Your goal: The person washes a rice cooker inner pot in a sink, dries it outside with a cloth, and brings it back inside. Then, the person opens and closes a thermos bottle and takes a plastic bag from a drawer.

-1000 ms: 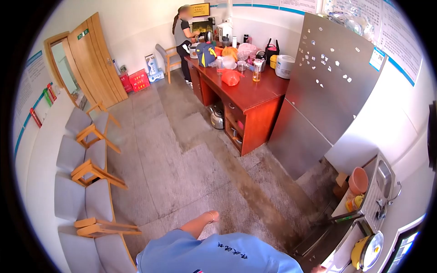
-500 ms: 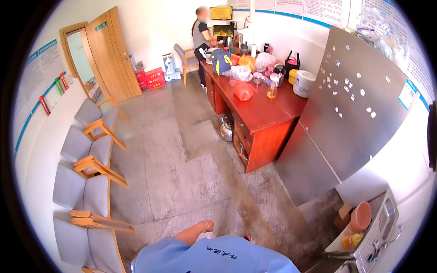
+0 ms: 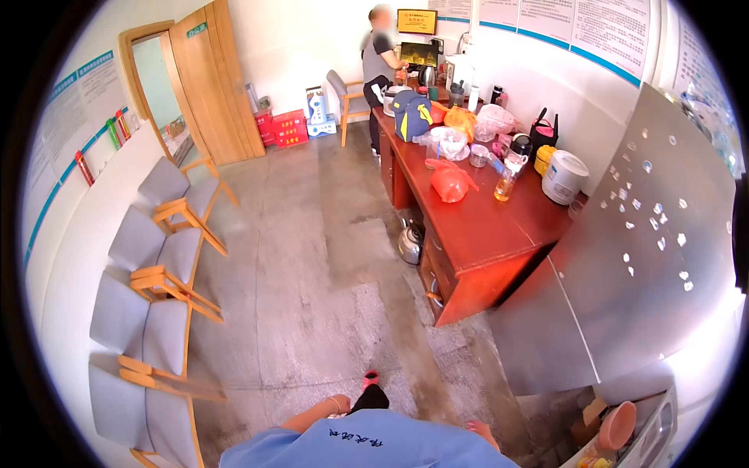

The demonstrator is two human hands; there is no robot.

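Note:
At the bottom of the head view, my left hand (image 3: pixel 342 405) hangs low beside my black trouser leg (image 3: pixel 370 399), a thin bracelet at its wrist. Its fingers are mostly hidden, and a small white patch shows just below it; I cannot make out whether it holds anything. My right hand (image 3: pixel 480 428) peeks out past the right edge of my light blue shirt (image 3: pixel 351 446), small and blurred, its grip unclear. One foot in a reddish sandal (image 3: pixel 370 379) is forward on the floor. Neither hand touches any furniture.
A red desk (image 3: pixel 499 242) carries bags, a bottle and a rice cooker (image 3: pixel 563 178). A steel kettle (image 3: pixel 409 242) sits under it. Grey chairs (image 3: pixel 121 312) line the left wall; a fridge (image 3: pixel 624 296) and a sink (image 3: pixel 659 425) are right. A person (image 3: pixel 381 66) stands at the far end.
The desk, fridge and sink have shifted right and lower in view. My left hand appears lower and further left; my foot and right hand have come into sight.

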